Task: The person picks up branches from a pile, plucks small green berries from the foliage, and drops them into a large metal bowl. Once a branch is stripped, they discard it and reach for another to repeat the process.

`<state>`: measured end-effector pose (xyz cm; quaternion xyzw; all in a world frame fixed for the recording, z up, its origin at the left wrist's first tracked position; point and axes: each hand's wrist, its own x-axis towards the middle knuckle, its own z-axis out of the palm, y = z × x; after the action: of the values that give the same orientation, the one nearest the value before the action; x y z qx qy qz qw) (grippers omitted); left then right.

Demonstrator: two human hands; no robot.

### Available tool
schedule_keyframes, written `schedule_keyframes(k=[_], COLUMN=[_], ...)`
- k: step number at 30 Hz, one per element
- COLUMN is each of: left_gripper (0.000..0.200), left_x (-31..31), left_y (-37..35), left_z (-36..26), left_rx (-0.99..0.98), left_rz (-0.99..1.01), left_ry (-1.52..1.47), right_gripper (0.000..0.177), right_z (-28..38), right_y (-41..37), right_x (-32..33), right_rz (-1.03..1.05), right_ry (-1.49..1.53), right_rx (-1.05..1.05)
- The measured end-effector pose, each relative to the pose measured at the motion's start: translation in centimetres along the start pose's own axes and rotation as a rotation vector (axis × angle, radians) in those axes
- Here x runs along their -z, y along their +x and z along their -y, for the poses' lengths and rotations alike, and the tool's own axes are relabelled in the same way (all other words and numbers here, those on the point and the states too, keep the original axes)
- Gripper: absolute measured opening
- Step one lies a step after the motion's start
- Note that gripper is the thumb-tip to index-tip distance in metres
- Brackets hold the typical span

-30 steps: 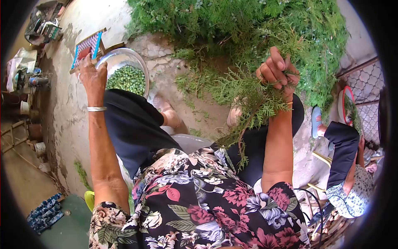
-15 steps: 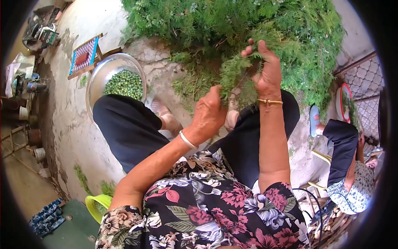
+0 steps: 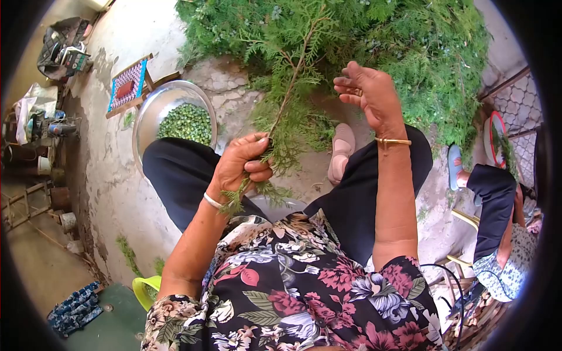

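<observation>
My left hand (image 3: 243, 164) is closed round the lower stem of a conifer branch (image 3: 298, 67) with flat, fern-like green leaves. The branch slants up and to the right, and a few sprigs poke out below the fist. My right hand (image 3: 373, 96) is raised to the right of it, apart from the branch, fingers loosely bent and nothing visible in them. In front lies a large heap of similar green branches (image 3: 421, 64), bearing small pale cones. To the left, a metal basin (image 3: 140, 131) holds many small round green cones (image 3: 186, 123), partly hidden by my knee.
A woven-seat stool (image 3: 126, 88) stands behind the basin. Low on the left are a yellow-green container (image 3: 140, 292) and a dark green surface with a patterned cloth (image 3: 75, 307). Another person (image 3: 497, 234) sits at the right, near a red-rimmed basin (image 3: 497, 137).
My hands have moved apart. The left has drawn back to the left with the branch, which now shows its bare stem; the right has come off the greenery.
</observation>
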<state>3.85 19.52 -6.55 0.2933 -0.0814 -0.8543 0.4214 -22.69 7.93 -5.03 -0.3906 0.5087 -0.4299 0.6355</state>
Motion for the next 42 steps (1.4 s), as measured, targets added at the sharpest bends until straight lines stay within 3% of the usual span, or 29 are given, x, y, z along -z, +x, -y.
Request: schedule_keyframes(k=[8, 10, 13, 17, 20, 23, 25, 26, 31, 33, 37, 40, 42], left_gripper=[0.009, 0.006, 0.005, 0.007, 0.007, 0.007, 0.006, 0.008, 0.006, 0.009, 0.013, 0.021, 0.021], left_x=[0.0, -0.4, -1.3, -1.9, -2.5, -1.7, -0.9, -0.8, -0.6, -0.5, -0.5, -1.5, -1.4], left_y=[-1.0, -0.8, 0.2, 1.1, 0.8, 0.3, -0.1, -0.4, -0.6, -0.6, -0.8, -1.7, -2.2], left_z=[1.2, 1.4, 1.8, 1.8, 1.7, 2.1, 2.2, 2.4, 2.6, 2.6, 2.7, 2.8, 2.1], left_rx=[0.017, 0.043, 0.035, 0.039, 0.042, 0.045, 0.050, 0.043, 0.063, 0.110, 0.124, -0.005, -0.016], left_rz=[0.073, 0.060, -0.036, 0.046, 0.044, 0.049, 0.141, 0.131, -0.005, -0.063, -0.109, -0.152, -0.146], left_ry=[-0.164, -0.143, -0.166, -0.195, -0.207, -0.208, -0.193, -0.201, -0.199, -0.032, 0.174, 0.761, 0.924], right_gripper=[0.041, 0.037, 0.028, 0.024, 0.023, 0.027, 0.035, 0.040, 0.032, 0.029, 0.018, 0.013, 0.012], right_z=[-0.5, -1.2, -1.2, -1.0, -2.0, -1.8, -1.4, -1.3, -0.6, -0.7, -0.9, -0.8, -0.9], right_y=[-1.6, -1.8, -1.9, -1.9, -1.0, -0.8, -1.1, -1.1, -0.9, -0.8, -0.9, -1.0, -0.7], right_x=[-3.4, -4.0, -4.6, -4.8, -4.3, -3.7, -3.9, -4.1, -3.8, -3.7, -3.4, -3.1, -3.3], right_rz=[0.304, 0.495, 0.568, 0.471, 0.475, 0.370, 0.394, 0.417, 0.279, 0.276, 0.050, -0.038, -0.060], right_ry=[-0.244, 0.015, 0.041, -0.010, 0.202, 0.167, 0.358, 0.472, 0.424, 0.398, 0.311, 0.220, 0.147], right_rx=[0.054, 0.014, -0.076, -0.032, -0.003, -0.086, -0.052, 0.050, 0.117, 0.111, 0.101, 0.089, 0.102])
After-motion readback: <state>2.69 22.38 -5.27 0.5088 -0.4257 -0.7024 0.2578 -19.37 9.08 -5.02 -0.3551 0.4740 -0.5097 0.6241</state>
